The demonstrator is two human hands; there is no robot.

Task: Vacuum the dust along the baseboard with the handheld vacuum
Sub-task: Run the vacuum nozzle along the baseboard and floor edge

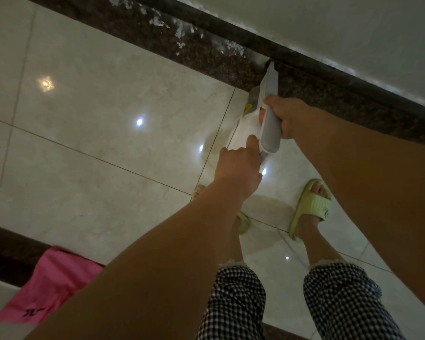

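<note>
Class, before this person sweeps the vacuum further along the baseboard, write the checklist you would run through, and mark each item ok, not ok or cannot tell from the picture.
1. Right hand grips the handheld vacuum by its handle: ok.
2. Left hand steadies the vacuum's rear end: ok.
3. Nozzle tip sits at the top edge of the baseboard: ok.
4. Dust along the baseboard cleared: not ok, white flecks remain to the left of the nozzle.
5. Vacuum switched on: cannot tell.
6. Feet in the green slippers stand clear of the sweep path: ok.
</note>
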